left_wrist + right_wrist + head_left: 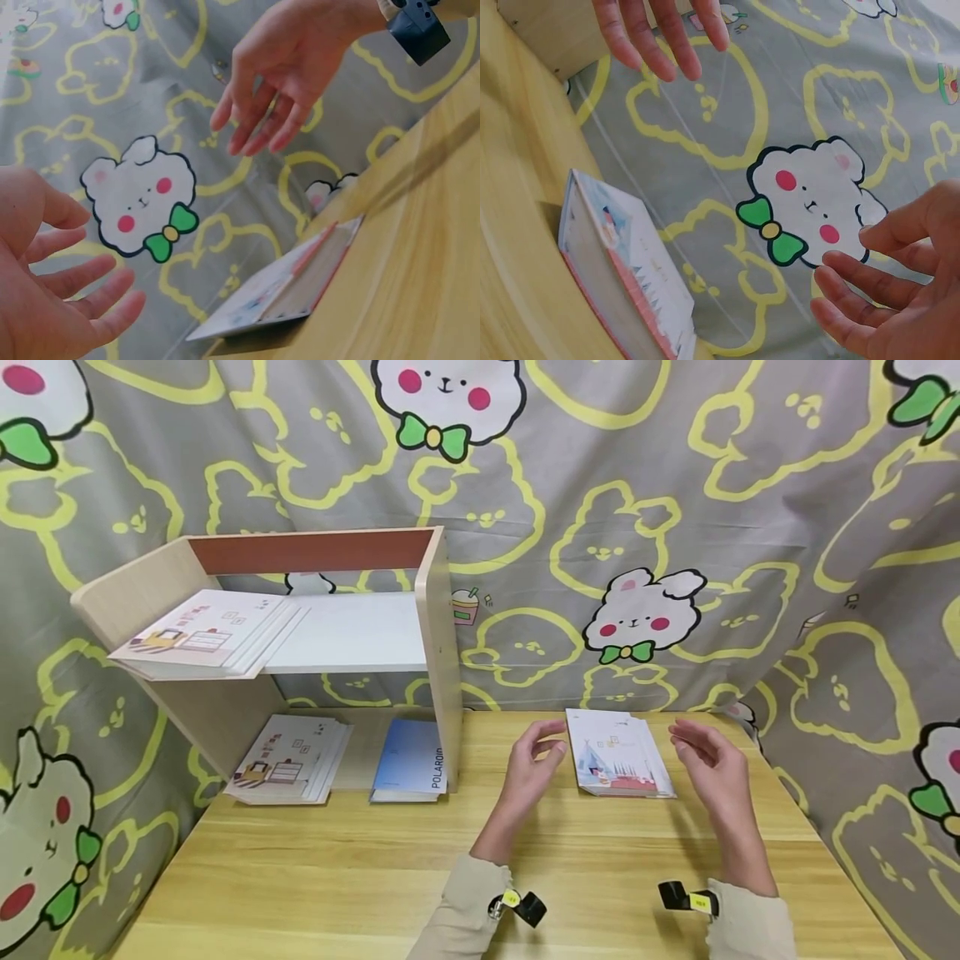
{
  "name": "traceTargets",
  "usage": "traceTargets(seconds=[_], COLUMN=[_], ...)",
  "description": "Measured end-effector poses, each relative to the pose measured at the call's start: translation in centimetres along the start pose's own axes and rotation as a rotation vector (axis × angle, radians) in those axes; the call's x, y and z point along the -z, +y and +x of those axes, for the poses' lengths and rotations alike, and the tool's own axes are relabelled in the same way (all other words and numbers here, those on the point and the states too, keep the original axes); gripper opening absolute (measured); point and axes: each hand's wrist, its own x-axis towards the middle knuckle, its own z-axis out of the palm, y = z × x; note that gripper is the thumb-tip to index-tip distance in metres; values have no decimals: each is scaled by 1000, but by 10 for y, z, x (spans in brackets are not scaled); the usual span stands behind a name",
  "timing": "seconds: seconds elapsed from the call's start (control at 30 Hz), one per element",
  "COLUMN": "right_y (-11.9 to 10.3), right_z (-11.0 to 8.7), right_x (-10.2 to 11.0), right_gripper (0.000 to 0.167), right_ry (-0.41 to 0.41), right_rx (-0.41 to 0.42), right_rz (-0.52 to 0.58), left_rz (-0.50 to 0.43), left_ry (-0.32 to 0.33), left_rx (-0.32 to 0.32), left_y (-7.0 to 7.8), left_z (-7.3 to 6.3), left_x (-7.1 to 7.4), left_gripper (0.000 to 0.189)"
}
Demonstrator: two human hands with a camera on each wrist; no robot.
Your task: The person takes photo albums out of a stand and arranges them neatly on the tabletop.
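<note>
A thick white book (615, 752) with a drawn tent and red fence on its cover lies flat near the back of the table. My left hand (532, 764) hovers just to its left, fingers loosely bent and holding nothing. On the other side, my right hand (712, 772) hangs above the table, also holding nothing. Both wrist views show gaps between the hands and the book; in the right wrist view its page block (604, 289) faces the camera. Fingers of the left hand (52, 277) are spread in the left wrist view.
To the left stands a two-level wooden shelf (438, 652). White illustrated books (202, 631) lie on its upper board, and similar books (288, 760) plus a blue book marked POLAROID (408, 760) lie below. A patterned curtain (517, 635) hangs behind the wooden table (337, 868).
</note>
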Motion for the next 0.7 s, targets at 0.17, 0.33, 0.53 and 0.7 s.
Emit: traceTargets(seconds=[0.17, 0.33, 0.53, 0.7], right_y=[-8, -17, -28, -35], right_z=[-1, -3, -6, -8], right_x=[-2, -5, -6, -6], right_gripper=[37, 37, 36, 36], right_ry=[14, 15, 10, 16], right_rx=[21, 39, 63, 77], right_rz=[17, 10, 44, 62], left_rz=[1, -12, -13, -7], left_ry=[-17, -18, -4, -11], left_rx=[-9, -36, -86, -125], left_y=[7, 17, 25, 30], left_z=[0, -1, 0, -1], left_x=[3, 7, 13, 15], left_gripper=[34, 33, 33, 32])
